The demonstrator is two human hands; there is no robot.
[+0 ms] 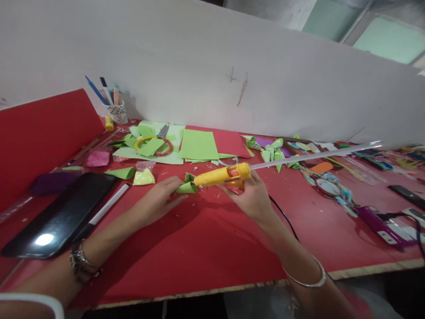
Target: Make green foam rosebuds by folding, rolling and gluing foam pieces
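Observation:
My right hand (254,199) is wrapped round the handle of a yellow hot glue gun (219,176), whose nozzle points left. A long clear glue stick (315,155) juts out of its back end to the right. In my left hand (162,197) is a small rolled piece of green paper (187,188), pinched between the fingers. The gun's tip is right at this paper; whether it touches cannot be made out. Beyond my hands lie bright green paper sheets (199,145), and scissors (154,145) with yellow and red handles rest among green paper pieces.
A black phone (61,212) and a white marker (109,204) lie at the left. A pen cup (117,113) stands by the white wall. The gun's black cord (285,217) trails right, where a purple power strip (381,226) and craft scraps lie on the red table (199,252).

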